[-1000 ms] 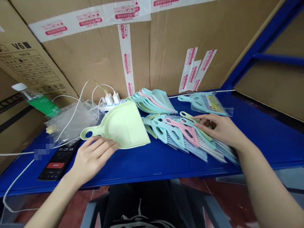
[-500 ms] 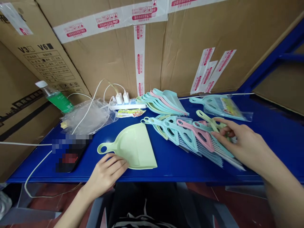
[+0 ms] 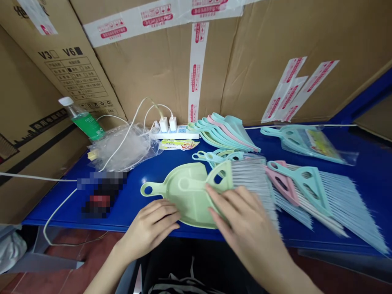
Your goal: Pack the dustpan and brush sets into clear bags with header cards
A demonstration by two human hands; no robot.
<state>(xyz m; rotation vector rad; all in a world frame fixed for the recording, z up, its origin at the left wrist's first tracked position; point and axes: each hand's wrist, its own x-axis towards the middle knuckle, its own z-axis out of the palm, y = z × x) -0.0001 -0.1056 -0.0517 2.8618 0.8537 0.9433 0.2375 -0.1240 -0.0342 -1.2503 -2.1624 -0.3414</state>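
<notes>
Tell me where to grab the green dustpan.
Grab the green dustpan by its handle, coming from the left, on your left hand's side. The handle sticks out uncovered, and its round hole gives your fingers a hold. The brush under your right hand covers the dustpan's other end.

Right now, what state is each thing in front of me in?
left hand: resting on the dustpan's edge
pale green dustpan: lying flat on the blue shelf
pale green brush: held over the dustpan
right hand: on the brush
stacked dustpans: fanned in a row
loose brushes: overlapping in a pile
power strip: two white chargers plugged in
</notes>
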